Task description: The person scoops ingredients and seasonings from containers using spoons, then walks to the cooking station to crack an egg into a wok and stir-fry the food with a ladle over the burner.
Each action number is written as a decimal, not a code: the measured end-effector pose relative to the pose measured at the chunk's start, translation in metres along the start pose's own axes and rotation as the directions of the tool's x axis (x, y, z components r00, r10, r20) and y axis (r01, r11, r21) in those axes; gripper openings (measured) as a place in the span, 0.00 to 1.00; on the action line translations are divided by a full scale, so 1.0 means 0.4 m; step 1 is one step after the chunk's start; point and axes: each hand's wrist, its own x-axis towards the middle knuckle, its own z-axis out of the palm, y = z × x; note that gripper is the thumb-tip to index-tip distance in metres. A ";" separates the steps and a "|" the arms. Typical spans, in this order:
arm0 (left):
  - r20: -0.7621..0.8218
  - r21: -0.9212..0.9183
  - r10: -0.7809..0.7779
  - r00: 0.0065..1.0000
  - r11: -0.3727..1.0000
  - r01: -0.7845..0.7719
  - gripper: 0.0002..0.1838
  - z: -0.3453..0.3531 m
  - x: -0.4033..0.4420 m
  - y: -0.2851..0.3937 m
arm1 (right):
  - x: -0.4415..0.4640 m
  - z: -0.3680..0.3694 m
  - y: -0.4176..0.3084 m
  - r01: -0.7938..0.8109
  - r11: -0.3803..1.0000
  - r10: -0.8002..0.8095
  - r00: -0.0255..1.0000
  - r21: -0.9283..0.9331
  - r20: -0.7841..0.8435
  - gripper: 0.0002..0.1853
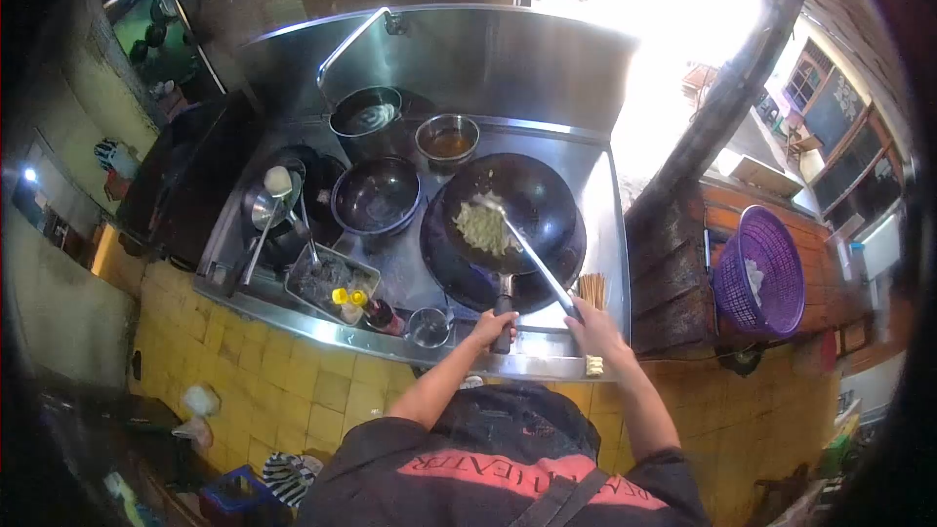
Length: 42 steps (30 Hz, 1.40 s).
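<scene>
My left hand [491, 329] is closed around the dark handle of a wok [542, 200], near the front edge of the steel stove. In the wok's left half lies a heap of pale greenish shredded food [481, 231]. My right hand [597, 334] grips the dark end of a long-handled metal cooking utensil [537, 259]. Its head rests at the food, partly hidden, so I cannot tell whether it is a spatula or a ladle. The wok sits over a larger dark pan or burner ring [439, 268]. Just beyond my right hand is a bamboo-stick brush [591, 291].
Left of the wok stand a dark basin [376, 197], a steel bowl of brown liquid [449, 141] and a pot [366, 117] under a tap. Sauce bottles [383, 316], a glass mug [427, 328] and a utensil tray [332, 273] line the front. A purple basket [759, 273] is rightward.
</scene>
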 end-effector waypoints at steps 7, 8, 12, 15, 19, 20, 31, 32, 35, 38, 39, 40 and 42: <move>-0.014 0.001 -0.103 0.995 0.995 0.103 0.10 0.008 0.001 0.017 | -0.049 -0.022 -0.104 -0.258 0.902 0.282 0.959 -0.347 0.019 0.22; 0.017 0.035 -0.116 0.993 0.993 0.115 0.10 0.009 -0.007 0.026 | -0.015 0.015 -0.122 -0.296 0.886 0.332 0.942 -0.356 0.043 0.24; -0.141 -0.121 -0.123 0.982 0.987 0.107 0.10 0.088 -0.027 0.042 | 0.009 -0.020 -0.027 -0.065 0.993 0.077 0.989 -0.097 0.126 0.19; 0.152 -0.522 -0.156 0.976 0.826 0.213 0.08 0.216 -0.234 0.189 | -0.079 -0.218 -0.088 -0.126 0.979 0.161 0.961 -0.161 0.226 0.15; 0.281 -0.351 -0.258 0.925 0.869 0.349 0.07 0.173 -0.273 0.236 | -0.113 -0.242 -0.111 -0.070 0.985 0.100 0.977 -0.159 0.188 0.18; 0.234 -0.347 -0.284 0.930 0.869 0.352 0.07 0.136 -0.231 0.220 | -0.118 -0.231 -0.109 -0.027 0.994 0.048 0.976 -0.104 0.213 0.20; 0.143 -0.013 -0.275 0.951 0.960 0.280 0.10 0.193 -0.284 0.197 | -0.155 -0.218 -0.177 -0.201 0.937 0.277 0.925 -0.286 0.260 0.25; 0.165 -0.132 -0.246 0.955 0.954 0.268 0.11 0.141 -0.203 0.166 | -0.151 -0.196 -0.152 -0.190 0.919 0.282 0.930 -0.345 0.237 0.25; 0.011 0.024 -0.207 0.978 0.978 0.207 0.13 0.146 -0.237 0.141 | -0.123 -0.100 -0.073 -0.200 0.871 0.290 0.947 -0.448 0.140 0.25; 0.165 -0.139 -0.291 0.943 0.939 0.314 0.10 0.176 -0.358 0.096 | -0.116 -0.149 -0.079 -0.212 0.857 0.238 0.971 -0.470 -0.005 0.25; 0.161 -0.149 -0.286 0.945 0.939 0.310 0.10 0.166 -0.359 0.095 | -0.126 -0.177 -0.085 -0.193 0.873 0.187 0.981 -0.447 -0.057 0.26; 0.166 -0.119 -0.287 0.944 0.944 0.308 0.10 0.156 -0.346 0.106 | -0.145 -0.193 -0.067 -0.121 0.908 0.088 0.991 -0.402 -0.101 0.25; 0.195 -0.073 -0.222 0.955 0.968 0.240 0.10 0.112 -0.285 0.090 | -0.171 -0.212 -0.088 -0.116 0.938 0.082 0.990 -0.326 -0.118 0.25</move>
